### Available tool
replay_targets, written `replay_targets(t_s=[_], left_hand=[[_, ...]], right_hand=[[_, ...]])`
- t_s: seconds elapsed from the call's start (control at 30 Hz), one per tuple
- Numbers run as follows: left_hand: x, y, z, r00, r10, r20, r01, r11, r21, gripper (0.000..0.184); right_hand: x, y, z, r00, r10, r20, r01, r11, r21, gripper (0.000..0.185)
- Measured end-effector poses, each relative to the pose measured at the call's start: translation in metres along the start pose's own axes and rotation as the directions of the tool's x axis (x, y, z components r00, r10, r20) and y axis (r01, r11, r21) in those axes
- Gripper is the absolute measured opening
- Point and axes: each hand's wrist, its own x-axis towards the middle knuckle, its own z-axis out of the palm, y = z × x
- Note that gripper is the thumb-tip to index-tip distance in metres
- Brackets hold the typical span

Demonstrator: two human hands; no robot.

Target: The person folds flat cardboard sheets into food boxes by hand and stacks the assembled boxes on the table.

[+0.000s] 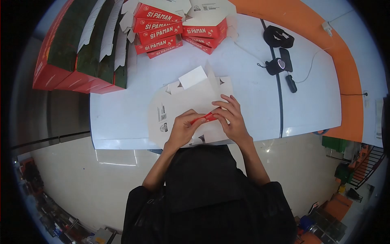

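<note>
A partly folded cardboard box (185,102), white on its inner face with black print on its rounded lid flap, lies on the white table in front of me. Its red outer side shows along a narrow folded flap (209,117) near the middle. From the left, my left hand (183,127) pinches this flap between thumb and fingers. My right hand (231,120) grips its other end, thumb against the red edge and some fingers raised. Both hands are close together, and the exact fold between them is partly hidden.
Folded red boxes marked "SI PAMAN" (160,33) are piled at the back. Large red and green cartons (55,77) stand at the left. On the right lie a black strap (280,37), a phone-like slab (286,60), a round dark device (274,67) and a small black item (291,83).
</note>
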Motion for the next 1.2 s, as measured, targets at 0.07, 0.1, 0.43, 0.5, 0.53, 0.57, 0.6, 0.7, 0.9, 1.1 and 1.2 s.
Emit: replay_targets(t_s=[0.07,0.1,0.43,0.5,0.53,0.57,0.6,0.7,0.9,1.1,1.2], left_hand=[[0.004,0.004,-0.005,0.996,0.062,0.060,-0.067,0.995,0.081,0.025],[0.007,0.008,-0.010,0.993,0.045,0.110,-0.056,0.993,0.099,0.025],[0.193,-0.109,-0.150,0.975,-0.209,0.069,0.153,0.868,0.472,0.045],[0.248,-0.162,-0.177,0.989,-0.149,-0.003,0.139,0.919,0.368,0.046],[0.273,-0.170,-0.187,0.992,-0.122,-0.034,0.126,0.941,0.315,0.046],[0.293,-0.163,-0.194,0.989,-0.136,-0.061,0.149,0.931,0.334,0.047],[0.308,-0.152,-0.200,0.984,-0.154,-0.086,0.175,0.919,0.354,0.047],[0.339,-0.152,-0.212,0.960,-0.186,-0.211,0.251,0.907,0.340,0.047],[0.307,-0.149,-0.236,0.959,-0.253,-0.128,0.284,0.863,0.417,0.043],[0.097,-0.004,-0.153,0.949,0.081,0.305,-0.212,0.880,0.426,0.056],[0.015,0.080,-0.110,0.953,0.207,0.221,-0.302,0.708,0.638,0.037]], right_hand=[[0.002,-0.004,-0.001,0.999,0.033,0.033,-0.033,0.999,0.013,0.020],[0.005,-0.005,0.001,0.997,0.072,0.015,-0.072,0.997,0.041,0.019],[-0.017,0.023,-0.025,0.933,0.209,0.294,-0.154,0.968,-0.201,0.009],[-0.022,0.029,-0.026,0.914,0.261,0.312,-0.201,0.957,-0.210,0.010],[-0.023,0.029,-0.028,0.908,0.281,0.312,-0.223,0.952,-0.208,0.010],[-0.024,0.025,-0.030,0.899,0.306,0.312,-0.250,0.946,-0.207,0.011],[-0.025,0.023,-0.030,0.889,0.334,0.313,-0.281,0.938,-0.203,0.011],[-0.036,0.020,-0.023,0.886,0.383,0.262,-0.335,0.919,-0.209,0.012],[-0.036,0.001,-0.011,0.885,0.407,0.226,-0.394,0.913,-0.104,0.014],[-0.025,0.005,-0.007,0.960,0.253,0.121,-0.251,0.968,-0.031,0.014],[-0.004,-0.006,0.001,0.957,0.281,0.077,-0.281,0.960,-0.017,0.010]])
